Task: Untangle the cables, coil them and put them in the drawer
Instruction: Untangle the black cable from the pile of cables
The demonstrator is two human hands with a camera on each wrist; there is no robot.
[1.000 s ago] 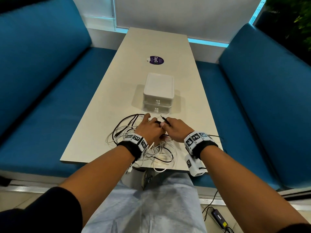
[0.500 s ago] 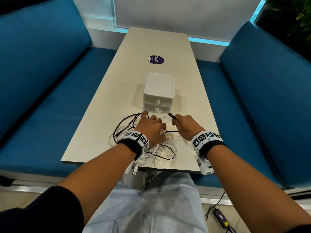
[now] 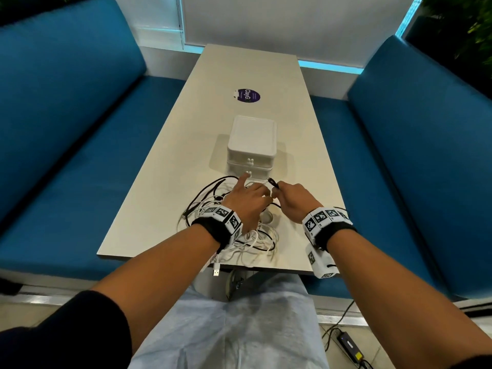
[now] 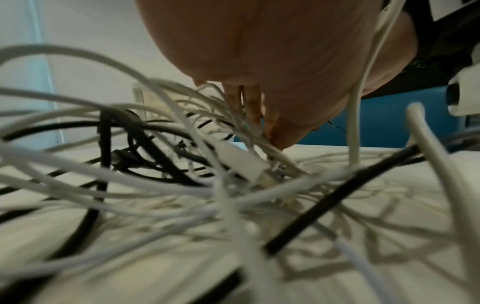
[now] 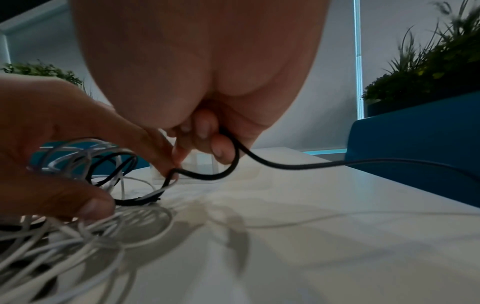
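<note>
Ahead, drawer box [image 3: 251, 141] behind cable tangle [image 3: 262, 242]; sticker [image 3: 248, 95] beyond.

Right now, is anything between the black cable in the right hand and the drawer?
Yes. Both drawers of the white drawer unit look shut, and the black cable, pinched by the right hand, runs into the tangle held by the left hand.

Dim, soft shadows; edges bend; wrist views blur up close.

Cables [image 3: 250, 237] lie on the table [image 3: 170, 182], just before the drawer unit [image 3: 251, 139].
</note>
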